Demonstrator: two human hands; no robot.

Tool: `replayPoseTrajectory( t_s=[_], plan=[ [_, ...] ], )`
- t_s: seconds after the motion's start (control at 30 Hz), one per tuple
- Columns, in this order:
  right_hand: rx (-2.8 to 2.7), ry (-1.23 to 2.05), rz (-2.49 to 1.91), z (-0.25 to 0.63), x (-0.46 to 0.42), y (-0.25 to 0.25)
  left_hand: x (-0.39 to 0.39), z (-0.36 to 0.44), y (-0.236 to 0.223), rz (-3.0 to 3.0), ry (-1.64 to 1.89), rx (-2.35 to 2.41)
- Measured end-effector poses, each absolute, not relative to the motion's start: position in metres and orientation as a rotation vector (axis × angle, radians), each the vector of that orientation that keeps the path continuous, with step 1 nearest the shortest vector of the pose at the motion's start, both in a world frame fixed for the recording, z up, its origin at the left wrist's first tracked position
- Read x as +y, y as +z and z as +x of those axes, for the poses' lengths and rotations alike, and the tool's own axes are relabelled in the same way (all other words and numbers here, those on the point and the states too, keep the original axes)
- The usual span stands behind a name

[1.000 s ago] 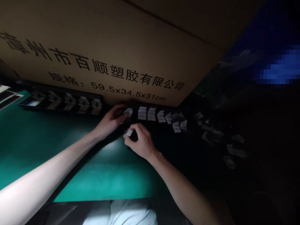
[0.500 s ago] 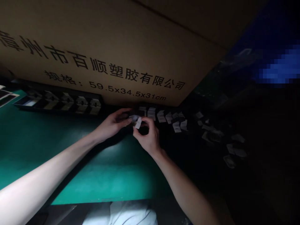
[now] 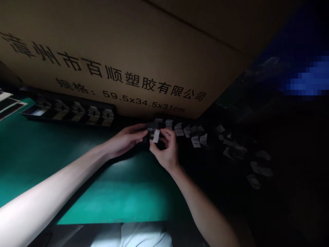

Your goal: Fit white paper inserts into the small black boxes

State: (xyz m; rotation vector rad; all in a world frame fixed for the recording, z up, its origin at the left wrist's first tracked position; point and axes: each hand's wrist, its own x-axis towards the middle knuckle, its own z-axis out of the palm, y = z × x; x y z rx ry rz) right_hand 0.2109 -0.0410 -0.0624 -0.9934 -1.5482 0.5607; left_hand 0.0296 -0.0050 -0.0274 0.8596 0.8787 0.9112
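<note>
My left hand (image 3: 125, 140) is closed around the left side of a small black box (image 3: 154, 125), which is tilted with its inside partly showing. At the box's opening is a small white folded piece (image 3: 156, 136), pinched between the thumb and fingers of my right hand (image 3: 167, 151). Whether the white piece sits inside the box or just in front of it, I cannot tell. To the right of my hands lie several similar white folded pieces (image 3: 195, 141) in loose rows.
Behind my hands rises a large printed cardboard carton (image 3: 133, 48). A row of open black boxes (image 3: 69, 118) with pale insides stands at its left foot. More white pieces (image 3: 260, 169) lie scattered in the dark at right. The green table (image 3: 118, 195) ends near my lap.
The black box has turned so that its dark top and opening show more. Both hands stay close together, and the white piece is more upright. The whole view has shifted slightly.
</note>
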Motion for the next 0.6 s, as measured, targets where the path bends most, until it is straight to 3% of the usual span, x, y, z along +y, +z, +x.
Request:
replayPoseTrajectory(
  t_s=[0.43,0.6],
  plan=[
    [-1.702,0.496,-1.011,0.219,-0.040,-0.052,-0.007,0.027,-0.026,0.941,0.942,0.864],
    [-1.603,0.722,-0.998,0.216,-0.038,-0.052,-0.006,0.028,-0.031,0.957,0.961,0.881]
  ],
)
